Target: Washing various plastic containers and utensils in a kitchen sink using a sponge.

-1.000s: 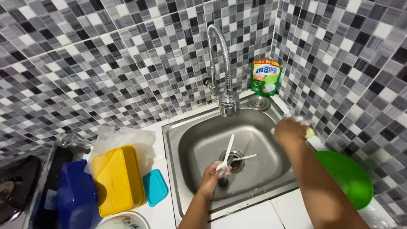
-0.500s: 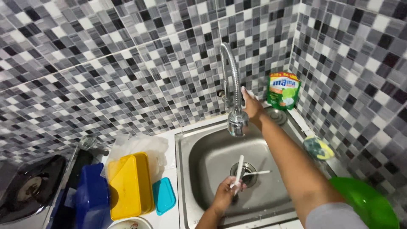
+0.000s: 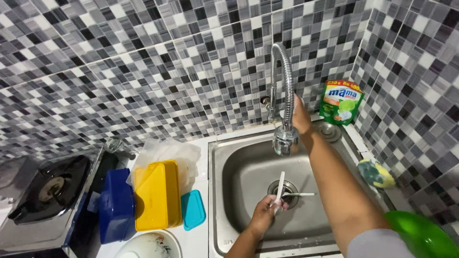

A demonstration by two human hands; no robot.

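Head view, left hand: the left hand (image 3: 264,213) sits at about 6 o'clock of the steel sink (image 3: 229,191), its grip closed round the handle of a white plastic utensil (image 3: 279,187), which stands nearly upright over the drain, likely so that water would fall along it.
Head view, second utensil: another white plastic utensil (image 3: 302,194) lies flat across the drain (image 3: 283,193), pointing toward 3 o'clock, apart from the grip.
Head view, right hand: the right hand (image 3: 300,114) reaches up to 12 o'clock of the basin, behind the flexible metal faucet (image 3: 285,86); the fingers rest at the base of the faucet, where a tap handle would be, but how far this grip is closed cannot be told, since the faucet neck hides it.
Head view, faucet: its spout (image 3: 285,140) hangs over the basin just above the held utensil; no stream can be made out.
Head view, sink edge: a green dish soap pouch (image 3: 340,102) leans in the tiled corner at 1 o'clock, and a yellow-green sponge (image 3: 376,173) lies on the rim at 3 o'clock, both within reach.
Head view, table: at 9 o'clock lie a yellow container (image 3: 155,195), a blue container (image 3: 116,205) and a teal lid (image 3: 193,209); a gas stove (image 3: 48,191) stands farther left.
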